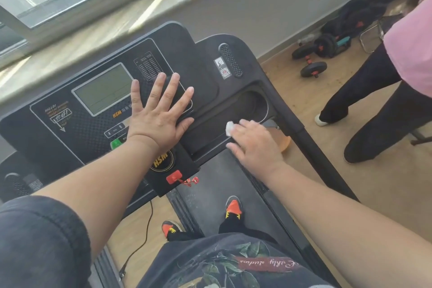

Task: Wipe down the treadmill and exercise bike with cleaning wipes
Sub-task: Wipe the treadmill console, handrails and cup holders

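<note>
Flat left hand on glossy console, right hand pressing crumpled wipe.

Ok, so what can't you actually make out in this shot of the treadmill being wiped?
Head view only:
- Most of the wipe: hidden under the right hand.
- Console buttons: partly covered by the flat left hand and forearm.
- Chart and sticker print: too small to read.
- Screen: shows nothing readable.
- Exercise bike: not in view.
- Bystander: cut off by the right edge.
</note>
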